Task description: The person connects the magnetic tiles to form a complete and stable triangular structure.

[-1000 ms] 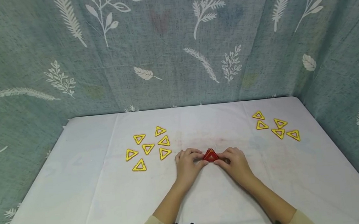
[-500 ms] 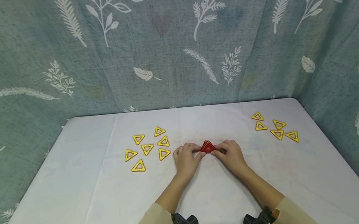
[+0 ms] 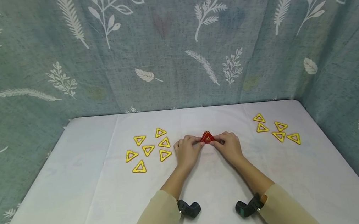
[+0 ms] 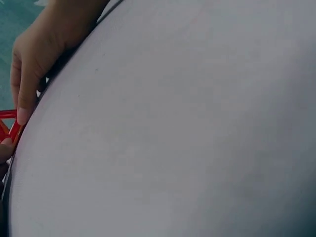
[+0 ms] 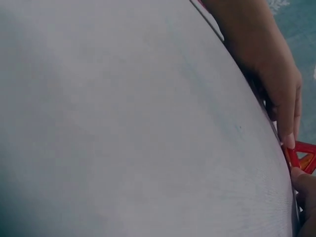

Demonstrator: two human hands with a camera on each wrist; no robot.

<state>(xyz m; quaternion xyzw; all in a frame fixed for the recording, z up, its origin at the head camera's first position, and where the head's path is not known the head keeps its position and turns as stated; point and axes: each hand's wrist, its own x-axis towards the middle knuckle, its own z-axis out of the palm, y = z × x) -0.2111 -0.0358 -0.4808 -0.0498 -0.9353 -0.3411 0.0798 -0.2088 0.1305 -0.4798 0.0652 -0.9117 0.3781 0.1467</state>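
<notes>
A small red pyramid of triangular tiles [image 3: 207, 137] stands on the table in the middle of the head view. My left hand [image 3: 186, 150] pinches its left lower corner between thumb and fingers. At the right lower corner, my right hand [image 3: 228, 146] pinches it in the same way. Both wrist views catch the red pyramid only at the edge, in the left wrist view as a red tile frame [image 4: 11, 129] and in the right wrist view as a red tile frame [image 5: 302, 155], with fingertips on it.
Several yellow triangular tiles [image 3: 148, 150] lie flat to the left of the hands. Another group of yellow triangular tiles [image 3: 279, 136] lies at the back right. A white cloth [image 3: 111, 210] covers the table, and a leaf-patterned curtain [image 3: 168, 56] hangs behind it.
Both hands have moved forward, away from the body, sliding or carrying the red pyramid with them toward the back of the table. The yellow tiles have stayed in place.
</notes>
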